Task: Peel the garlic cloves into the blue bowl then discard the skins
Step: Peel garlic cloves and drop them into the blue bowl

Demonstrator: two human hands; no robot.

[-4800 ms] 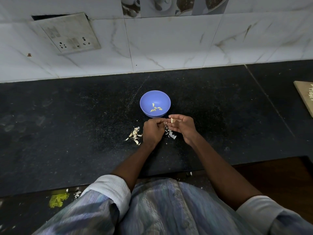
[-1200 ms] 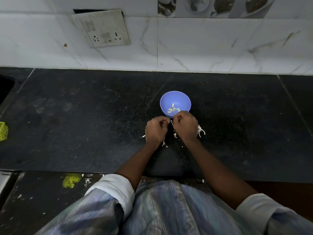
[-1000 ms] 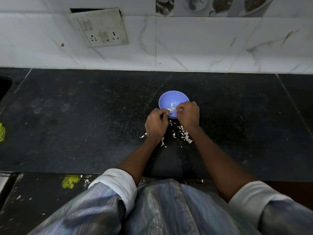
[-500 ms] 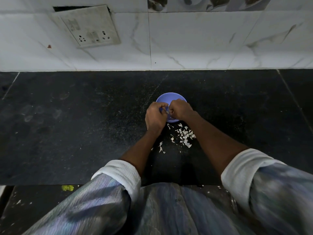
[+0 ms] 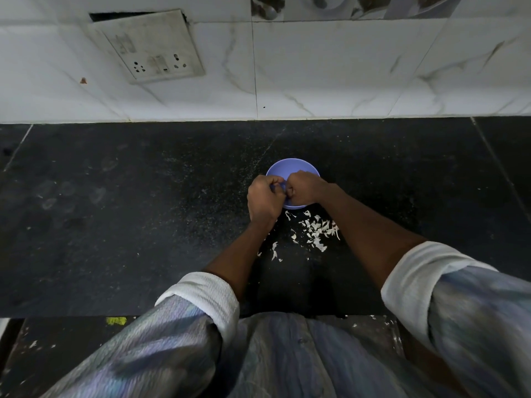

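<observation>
Both hands meet over the blue bowl (image 5: 293,169), fingers curled knuckle to knuckle. Left hand (image 5: 265,199) sits at the bowl's 8 o'clock, right hand (image 5: 304,191) at its 5 o'clock. Each grip is closed, presumably on a clove, but whatever they pinch is hidden behind the knuckles — cannot tell what it is or how much skin is left on it. Bowl contents are also covered by the hands.

Garlic skins (image 5: 314,229) lie scattered on the dark worktop (image 5: 143,211) at the bowl's 6 o'clock, just beside the right forearm.

Risks, as judged:
- Peeling directly over the bowl — loose skin may drop in with the cloves.
- Right forearm could sweep the skins wider.
- Knuckles bearing on the near rim could tip the light bowl.
</observation>
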